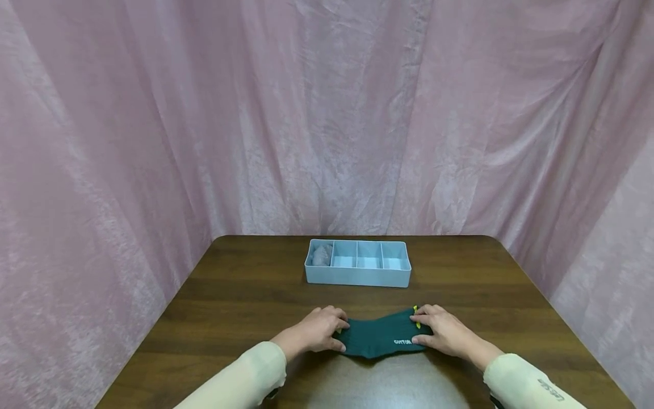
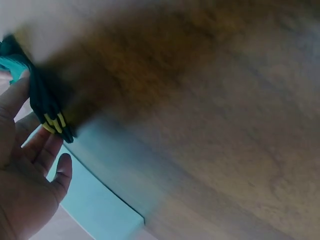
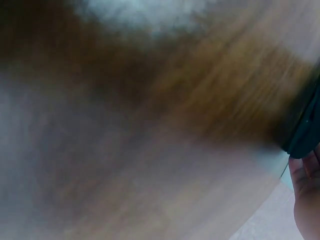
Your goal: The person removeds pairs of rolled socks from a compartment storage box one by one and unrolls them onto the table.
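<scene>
A dark green sock (image 1: 380, 335) with pale lettering and yellow marks stretches sideways between my two hands near the front of the table. My left hand (image 1: 321, 329) pinches its left end, where fingers and thumb meet the cloth. In the left wrist view the sock (image 2: 44, 102) shows bunched layers with yellow stripes beside the fingers. At the other end my right hand (image 1: 443, 329) grips the cloth near a yellow mark. Only an edge of the sock (image 3: 305, 132) and part of the right hand (image 3: 309, 200) show in the right wrist view.
Beyond the hands stands a light blue box (image 1: 357, 276) with several compartments in a row. A grey bundle of cloth (image 1: 322, 255) lies in its leftmost compartment. The brown wooden table (image 1: 230, 295) ends at a pink curtain (image 1: 357, 113) behind.
</scene>
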`<state>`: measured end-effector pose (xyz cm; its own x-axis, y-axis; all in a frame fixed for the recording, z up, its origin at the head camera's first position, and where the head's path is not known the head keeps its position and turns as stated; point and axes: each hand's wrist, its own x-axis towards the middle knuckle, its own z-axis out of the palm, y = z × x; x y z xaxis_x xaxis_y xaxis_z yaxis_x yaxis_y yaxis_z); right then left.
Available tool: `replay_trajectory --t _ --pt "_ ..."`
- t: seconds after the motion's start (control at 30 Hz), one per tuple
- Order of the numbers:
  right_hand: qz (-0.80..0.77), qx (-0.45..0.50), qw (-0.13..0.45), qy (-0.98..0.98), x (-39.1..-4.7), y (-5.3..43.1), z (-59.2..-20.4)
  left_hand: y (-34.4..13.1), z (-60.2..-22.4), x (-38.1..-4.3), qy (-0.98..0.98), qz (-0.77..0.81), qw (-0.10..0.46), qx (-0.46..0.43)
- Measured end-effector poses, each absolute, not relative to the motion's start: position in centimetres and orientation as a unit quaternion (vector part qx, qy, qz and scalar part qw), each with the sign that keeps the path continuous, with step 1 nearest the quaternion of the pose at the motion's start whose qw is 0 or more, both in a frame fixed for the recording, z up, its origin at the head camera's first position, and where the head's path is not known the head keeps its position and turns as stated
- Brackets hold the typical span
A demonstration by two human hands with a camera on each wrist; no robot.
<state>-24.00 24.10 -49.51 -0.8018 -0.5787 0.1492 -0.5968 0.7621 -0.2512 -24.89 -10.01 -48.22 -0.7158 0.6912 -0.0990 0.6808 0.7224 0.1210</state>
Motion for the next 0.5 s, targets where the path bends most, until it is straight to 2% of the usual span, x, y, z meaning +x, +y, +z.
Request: replay_trajectory --t 0.5 --pt "0.154 0.292 0.018 -0.944 -23.1 24.3 -49.5 -10.2 -48.2 -26.4 0.919 0.02 0.062 0.39"
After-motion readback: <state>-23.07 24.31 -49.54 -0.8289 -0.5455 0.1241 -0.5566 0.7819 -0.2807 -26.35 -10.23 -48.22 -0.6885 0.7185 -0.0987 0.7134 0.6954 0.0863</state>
